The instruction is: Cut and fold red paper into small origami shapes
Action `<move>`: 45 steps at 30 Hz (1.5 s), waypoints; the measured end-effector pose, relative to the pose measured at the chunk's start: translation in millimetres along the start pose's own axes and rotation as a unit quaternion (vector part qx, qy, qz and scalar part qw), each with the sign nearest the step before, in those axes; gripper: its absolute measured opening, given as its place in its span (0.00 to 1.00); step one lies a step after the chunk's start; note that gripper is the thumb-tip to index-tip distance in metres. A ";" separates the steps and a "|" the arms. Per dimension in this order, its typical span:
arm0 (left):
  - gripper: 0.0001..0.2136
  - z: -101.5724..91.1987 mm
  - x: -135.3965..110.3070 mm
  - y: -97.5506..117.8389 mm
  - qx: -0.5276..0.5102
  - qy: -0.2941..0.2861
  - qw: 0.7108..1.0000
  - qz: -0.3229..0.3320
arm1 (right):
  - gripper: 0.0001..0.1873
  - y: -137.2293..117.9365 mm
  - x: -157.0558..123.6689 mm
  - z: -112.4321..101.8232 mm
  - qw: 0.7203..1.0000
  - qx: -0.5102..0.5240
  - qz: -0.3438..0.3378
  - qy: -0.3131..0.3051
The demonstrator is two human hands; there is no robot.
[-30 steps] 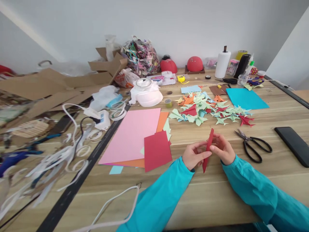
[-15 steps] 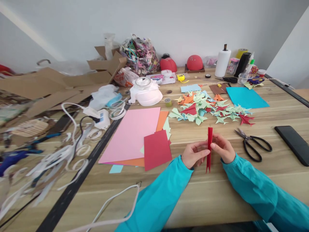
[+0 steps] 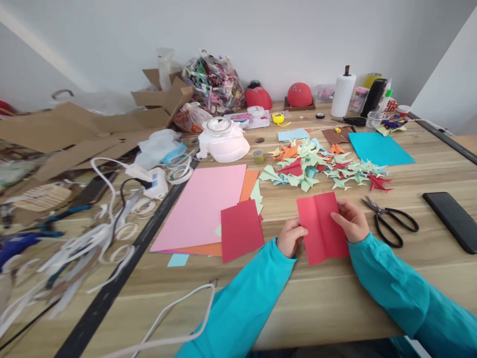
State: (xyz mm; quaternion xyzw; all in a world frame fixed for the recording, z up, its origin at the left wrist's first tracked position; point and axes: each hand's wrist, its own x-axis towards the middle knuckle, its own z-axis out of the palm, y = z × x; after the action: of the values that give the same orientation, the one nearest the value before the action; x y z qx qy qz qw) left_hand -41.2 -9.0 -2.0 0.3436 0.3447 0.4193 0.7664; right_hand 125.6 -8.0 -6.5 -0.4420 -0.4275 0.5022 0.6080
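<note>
A red paper sheet (image 3: pixel 321 228) with a lengthwise crease down its middle is spread open just above the wooden table (image 3: pixel 335 298). My left hand (image 3: pixel 291 237) pinches its left edge. My right hand (image 3: pixel 349 220) pinches its right edge, thumb on top. Both arms wear teal sleeves. A second red sheet (image 3: pixel 241 229) lies to the left, on a pink sheet (image 3: pixel 203 204) and an orange one.
Black scissors (image 3: pixel 389 221) lie right of my hands, a black phone (image 3: pixel 452 219) beyond them. A heap of folded paper shapes (image 3: pixel 320 169) sits behind, with a turquoise sheet (image 3: pixel 378 148). Cardboard, tape rolls and white cords crowd the left side.
The red paper was folded into a narrow strip held upright between both hands. It has been unfolded into a flat sheet with a centre crease, and my hands have moved apart to its edges.
</note>
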 end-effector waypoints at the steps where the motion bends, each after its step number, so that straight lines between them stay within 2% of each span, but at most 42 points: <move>1: 0.06 0.6 0.1 0.6 0.006 0.011 1.000 0.001 | 0.19 0.8 0.5 -0.4 1.000 -0.012 -0.006 -0.005; 7: 0.15 -0.9 4.7 5.8 0.109 0.080 0.990 0.033 | 0.15 7.4 4.8 -7.4 0.991 -0.119 -0.029 -0.046; 9: 0.19 -6.0 7.8 5.8 0.203 0.103 0.971 0.069 | 0.15 11.7 9.0 -13.0 0.977 -0.208 -0.037 -0.040; 10: 0.20 -9.2 9.6 5.5 0.264 0.119 0.952 0.098 | 0.15 13.8 11.7 -16.1 0.962 -0.268 -0.043 -0.030; 12: 0.22 -15.6 13.7 5.3 0.393 0.149 0.890 0.177 | 0.13 16.6 17.9 -21.3 0.927 -0.370 -0.053 -0.026; 14: 0.22 -19.5 18.8 7.5 0.510 0.147 0.804 0.269 | 0.13 16.7 24.0 -24.1 0.893 -0.443 -0.075 -0.038; 16: 0.19 -19.1 25.3 12.8 0.601 0.098 0.715 0.344 | 0.13 14.5 28.9 -24.6 0.859 -0.497 -0.113 -0.049; 17: 0.18 -17.3 29.0 16.2 0.629 0.064 0.682 0.367 | 0.13 13.1 30.8 -24.3 0.844 -0.517 -0.132 -0.052; 19: 0.18 -11.2 36.7 23.1 0.654 -0.005 0.645 0.396 | 0.14 10.7 33.2 -23.4 0.824 -0.541 -0.155 -0.059; 22: 0.18 -1.3 46.0 29.2 0.650 -0.060 0.633 0.417 | 0.15 9.5 34.6 -23.0 0.813 -0.555 -0.163 -0.064; 25: 0.16 2.6 48.9 29.0 0.666 -0.090 0.619 0.406 | 0.16 10.7 34.2 -24.5 0.818 -0.550 -0.157 -0.065; 28: 0.14 -1.9 47.4 27.1 0.673 -0.066 0.617 0.403 | 0.15 11.7 33.3 -27.3 0.831 -0.532 -0.150 -0.058; 32: 0.16 -13.8 48.4 25.5 0.693 -0.021 0.609 0.384 | 0.17 9.9 32.1 -30.9 0.837 -0.524 -0.143 -0.068; 37: 0.15 -21.6 53.4 21.3 0.748 -0.057 0.561 0.349 | 0.20 4.5 30.5 -31.7 0.806 -0.545 -0.203 -0.112; 45: 0.19 -16.3 53.1 23.8 0.816 -0.050 0.489 0.305 | 0.19 -1.1 28.9 -33.7 0.744 -0.593 -0.269 -0.151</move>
State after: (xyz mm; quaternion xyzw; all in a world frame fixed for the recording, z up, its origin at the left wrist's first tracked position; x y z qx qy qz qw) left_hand -42.3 51.4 -3.9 0.9191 0.3677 0.1404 -0.0162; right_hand 162.0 16.9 -11.5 -0.4981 -0.8268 0.0234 0.2604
